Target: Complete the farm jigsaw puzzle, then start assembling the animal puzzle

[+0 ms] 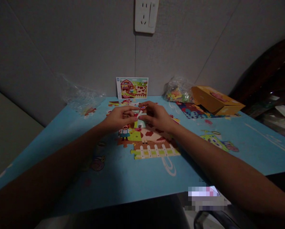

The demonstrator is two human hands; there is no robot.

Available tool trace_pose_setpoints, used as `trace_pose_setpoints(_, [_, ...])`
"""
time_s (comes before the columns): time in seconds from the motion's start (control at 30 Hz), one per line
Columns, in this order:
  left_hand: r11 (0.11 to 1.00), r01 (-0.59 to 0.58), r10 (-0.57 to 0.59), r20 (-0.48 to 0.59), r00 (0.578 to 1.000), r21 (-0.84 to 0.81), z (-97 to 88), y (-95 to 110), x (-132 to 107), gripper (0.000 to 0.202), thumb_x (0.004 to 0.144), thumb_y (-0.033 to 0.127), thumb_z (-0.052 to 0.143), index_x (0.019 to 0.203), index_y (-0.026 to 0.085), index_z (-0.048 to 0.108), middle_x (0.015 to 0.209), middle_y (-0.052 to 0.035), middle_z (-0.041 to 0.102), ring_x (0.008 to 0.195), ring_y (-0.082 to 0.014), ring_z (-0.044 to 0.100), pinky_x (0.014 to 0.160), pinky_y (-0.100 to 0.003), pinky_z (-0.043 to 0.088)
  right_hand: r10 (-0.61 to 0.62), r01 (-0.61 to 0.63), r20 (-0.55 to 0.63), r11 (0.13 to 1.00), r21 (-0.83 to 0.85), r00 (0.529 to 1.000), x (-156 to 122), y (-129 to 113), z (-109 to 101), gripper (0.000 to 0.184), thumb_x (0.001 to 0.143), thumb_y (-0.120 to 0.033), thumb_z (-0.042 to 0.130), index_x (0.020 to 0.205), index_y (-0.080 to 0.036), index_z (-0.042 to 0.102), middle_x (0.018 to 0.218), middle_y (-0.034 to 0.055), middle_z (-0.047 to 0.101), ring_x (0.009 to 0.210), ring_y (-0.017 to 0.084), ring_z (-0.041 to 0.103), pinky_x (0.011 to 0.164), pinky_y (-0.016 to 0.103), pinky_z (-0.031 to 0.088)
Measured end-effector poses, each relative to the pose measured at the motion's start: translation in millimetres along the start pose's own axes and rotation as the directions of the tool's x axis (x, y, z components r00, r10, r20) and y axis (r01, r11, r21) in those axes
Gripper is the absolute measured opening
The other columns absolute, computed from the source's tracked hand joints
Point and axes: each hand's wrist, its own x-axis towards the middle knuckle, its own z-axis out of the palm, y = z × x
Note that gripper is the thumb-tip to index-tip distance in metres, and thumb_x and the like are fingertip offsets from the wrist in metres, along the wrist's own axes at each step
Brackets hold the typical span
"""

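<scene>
A partly joined jigsaw puzzle (154, 151) lies on the blue table, showing a cow, a white fence and a farmer figure. Over its upper part, my left hand (120, 118) and my right hand (158, 117) meet fingertip to fingertip. Between their curled fingers and thumbs is a small, pale puzzle piece (140, 114), mostly covered by the fingers. Both hands appear closed on it from opposite sides. More loose pieces (126, 101) lie beyond the hands, partly hidden by them.
A reference picture card (134, 88) leans on the wall behind. Clear plastic bags, one (85, 98) at left and one (178, 90) with pieces at right, flank it. An orange box (216, 99) sits at back right. The blue table (123, 184) ends close to me.
</scene>
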Motion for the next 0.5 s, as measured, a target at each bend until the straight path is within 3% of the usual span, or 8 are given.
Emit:
trace_pose_setpoints(0.07, [0.993, 0.061, -0.055, 0.067, 0.996, -0.105, 7.7, -1, 1, 0.052, 0.075, 0.031, 0.066, 0.125, 0.017, 0.062, 0.063, 0.0028, 0.055, 0.053, -0.0131, 0.056, 0.052, -0.026, 0.048, -0.021, 0.019, -0.031, 0.998, -0.052, 0.999, -2, -6, 14, 0.043, 0.086, -0.030, 0.063, 0.126, -0.016, 0.055, 0.082, 0.0010, 0.067, 0.069, 0.014, 0.058, 0.067, 0.026, 0.042])
trace_pose_setpoints(0.1, [0.987, 0.075, -0.072, 0.027, 0.997, -0.140, 8.2, -4, 2, 0.052, 0.074, 0.028, 0.066, 0.125, 0.018, 0.061, 0.063, 0.0040, 0.054, 0.052, -0.0123, 0.057, 0.050, -0.025, 0.048, -0.019, 0.015, -0.045, 0.996, -0.090, 0.999, -3, -7, 16, 0.041, 0.087, -0.029, 0.061, 0.126, -0.016, 0.055, 0.087, 0.0027, 0.068, 0.071, 0.015, 0.059, 0.069, 0.026, 0.043])
trace_pose_setpoints(0.17, [0.978, 0.080, -0.109, -0.146, 0.983, -0.192, 3.7, -14, 5, 0.051, 0.073, 0.023, 0.066, 0.123, 0.020, 0.059, 0.072, 0.0034, 0.058, 0.056, -0.0127, 0.062, 0.054, -0.026, 0.052, -0.003, -0.009, -0.068, 0.984, -0.177, 0.998, -2, -4, 15, 0.037, 0.089, -0.025, 0.056, 0.124, -0.016, 0.057, 0.095, 0.0058, 0.071, 0.074, 0.016, 0.060, 0.073, 0.027, 0.043])
trace_pose_setpoints(0.27, [0.969, 0.112, -0.190, -0.374, 0.908, -0.221, -8.8, -30, 12, 0.037, 0.074, 0.021, 0.067, 0.110, 0.019, 0.057, 0.077, 0.0016, 0.064, 0.066, -0.0158, 0.068, 0.064, -0.030, 0.058, 0.032, -0.054, -0.078, 0.951, -0.305, 0.996, 1, 5, 8, 0.033, 0.088, -0.021, 0.054, 0.120, -0.013, 0.060, 0.099, 0.0088, 0.072, 0.078, 0.018, 0.062, 0.077, 0.029, 0.044])
trace_pose_setpoints(0.33, [0.977, 0.140, -0.196, -0.413, 0.889, -0.164, -15.6, -39, 15, 0.029, 0.077, 0.025, 0.067, 0.103, 0.020, 0.055, 0.074, 0.0009, 0.067, 0.070, -0.0183, 0.069, 0.069, -0.033, 0.058, 0.050, -0.074, -0.076, 0.932, -0.354, 0.996, 3, 11, 5, 0.030, 0.087, -0.021, 0.054, 0.115, -0.013, 0.063, 0.102, 0.0103, 0.072, 0.082, 0.019, 0.063, 0.078, 0.030, 0.044])
trace_pose_setpoints(0.5, [0.971, 0.198, -0.128, -0.410, 0.903, 0.132, -19.1, -49, 19, 0.026, 0.079, 0.033, 0.068, 0.098, 0.020, 0.056, 0.073, -0.0016, 0.069, 0.077, -0.0230, 0.069, 0.076, -0.038, 0.054, 0.079, -0.094, -0.054, 0.920, -0.381, 0.995, 6, 14, 6, 0.024, 0.086, -0.020, 0.055, 0.107, -0.013, 0.066, 0.099, 0.0106, 0.073, 0.083, 0.020, 0.064, 0.077, 0.030, 0.044])
